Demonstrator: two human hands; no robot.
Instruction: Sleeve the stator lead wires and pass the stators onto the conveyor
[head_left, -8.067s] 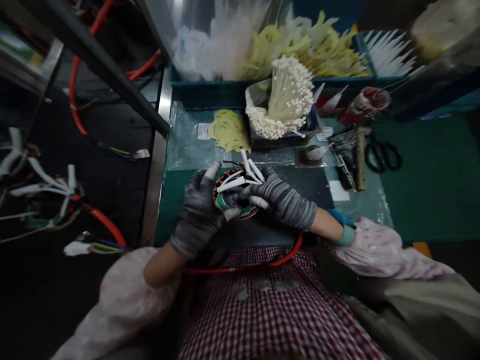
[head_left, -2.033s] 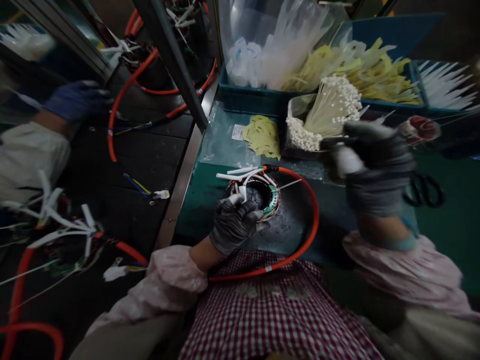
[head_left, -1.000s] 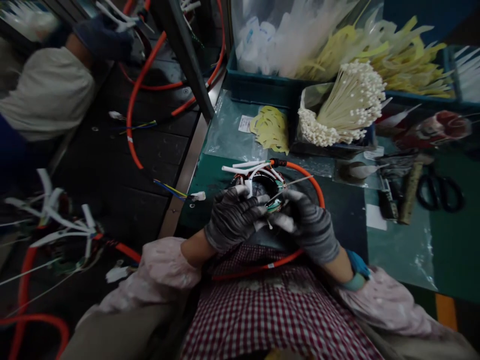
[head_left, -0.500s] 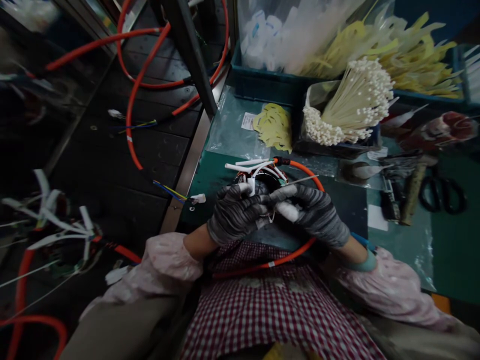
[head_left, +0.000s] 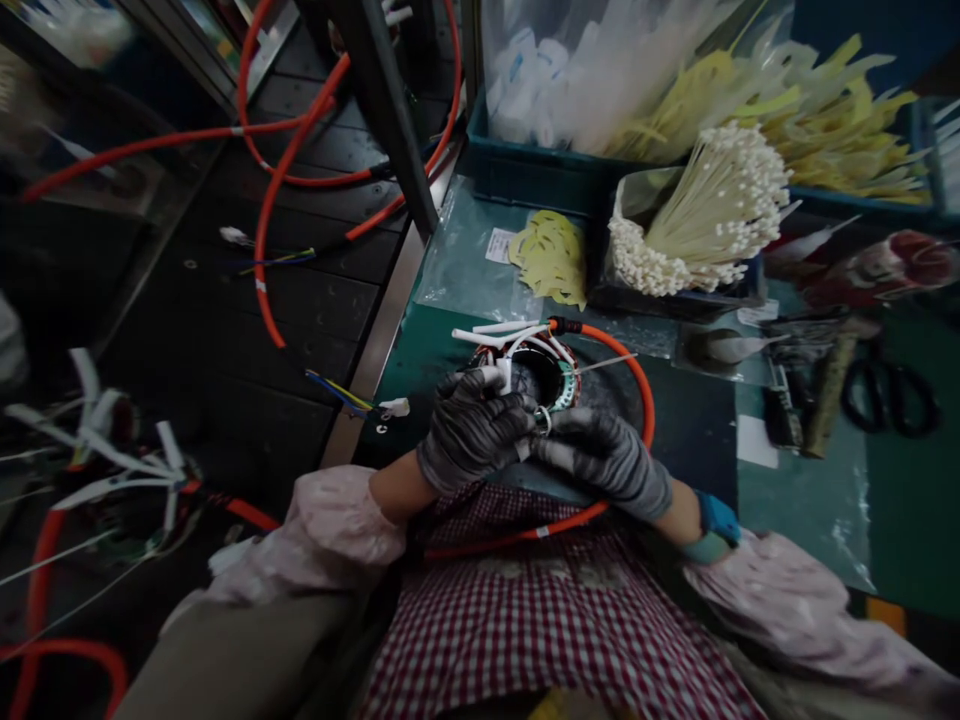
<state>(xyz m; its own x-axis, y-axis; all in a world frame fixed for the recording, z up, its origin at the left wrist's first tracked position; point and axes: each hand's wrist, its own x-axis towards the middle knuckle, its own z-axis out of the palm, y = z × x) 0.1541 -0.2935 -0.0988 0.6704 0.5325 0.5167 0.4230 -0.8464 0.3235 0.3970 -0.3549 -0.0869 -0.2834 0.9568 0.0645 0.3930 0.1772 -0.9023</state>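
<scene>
a ring-shaped wound part [head_left: 571, 384] is seen on a dark mat [head_left: 701, 425], its near left rim held by the curled, gloved left hand [head_left: 476, 428]. the gloved right hand [head_left: 609, 458] is held with thumb and fingers nearly together beside a small white loop [head_left: 547, 419]; whether the loop is gripped cannot be told. an orange cable [head_left: 643, 388] is curved around the part's right side.

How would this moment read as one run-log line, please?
left grip: on wound ring, near-left edge; right grip: beside small white loop; wound ring: on dark mat; orange cable: curving right of ring
</scene>
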